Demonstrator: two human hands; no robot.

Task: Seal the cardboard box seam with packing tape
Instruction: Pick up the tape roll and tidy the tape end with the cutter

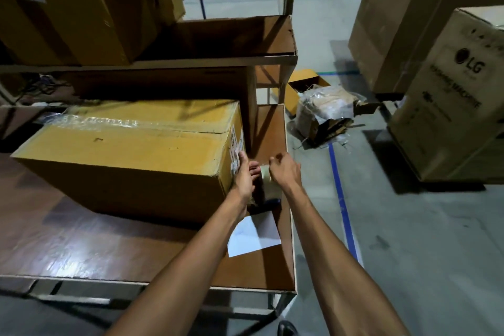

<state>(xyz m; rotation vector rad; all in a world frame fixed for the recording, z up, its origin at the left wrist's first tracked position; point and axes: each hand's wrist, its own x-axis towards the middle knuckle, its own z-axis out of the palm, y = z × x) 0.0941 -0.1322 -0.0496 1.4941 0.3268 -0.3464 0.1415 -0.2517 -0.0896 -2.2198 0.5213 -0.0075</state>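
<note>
- Cardboard box [131, 155] sits on the wooden table [68, 240] at about 10 o'clock, clear tape along its top seam (wrinkled).
- Left hand [244, 176] presses flat on the box's right end.
- Right hand [283, 169], at its 3 o'clock, pinches a tape strip [265, 174].
- White paper [253, 237] lies at 6 o'clock.

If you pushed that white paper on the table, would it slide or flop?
The white paper would probably slide easily, since it lies flat on a smooth, shiny table. Picked up by one corner it would likely droop, because it looks like a thin single sheet. It seems very light, so a puff of air might move it.
</note>
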